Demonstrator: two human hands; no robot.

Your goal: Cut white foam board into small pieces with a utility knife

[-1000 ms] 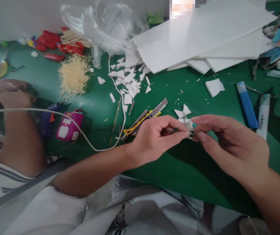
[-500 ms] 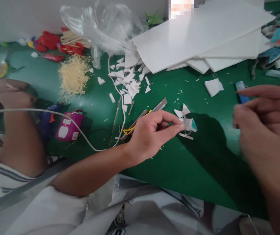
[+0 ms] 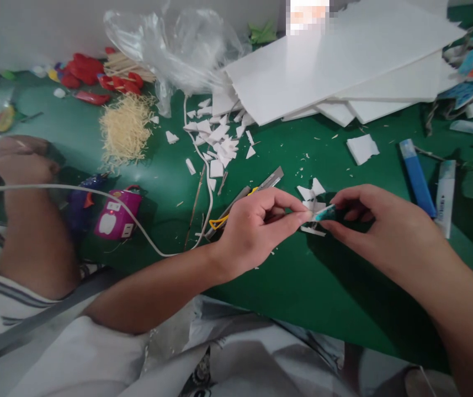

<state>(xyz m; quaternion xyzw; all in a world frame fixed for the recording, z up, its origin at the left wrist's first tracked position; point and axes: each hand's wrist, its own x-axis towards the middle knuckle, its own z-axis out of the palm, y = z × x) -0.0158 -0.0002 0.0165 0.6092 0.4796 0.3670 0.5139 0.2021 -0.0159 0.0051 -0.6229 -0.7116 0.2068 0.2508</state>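
My left hand (image 3: 253,231) pinches one end of a small white piece with a teal tip (image 3: 326,213) between thumb and forefinger. At the teal end, the thumb and forefinger of my right hand (image 3: 381,223) close around the piece from the right. What the piece is made of I cannot tell. Small white foam cutouts (image 3: 311,190) lie on the green table just behind the fingertips. A utility knife (image 3: 271,179) with its blade out rests beyond my left hand, partly hidden by it, near a yellow-handled tool (image 3: 218,221).
White foam sheets (image 3: 302,71) are stacked at the back, beside foam scraps (image 3: 219,138). A blue stick-shaped packet (image 3: 418,179) lies right. Left are a wood-shaving pile (image 3: 124,129), a magenta power socket (image 3: 118,214) with a white cable, and another person's hands (image 3: 25,154).
My right hand has moved left from beside the blue packet to the teal-tipped piece, which now sits tilted between both hands. My left hand has stayed nearly still.
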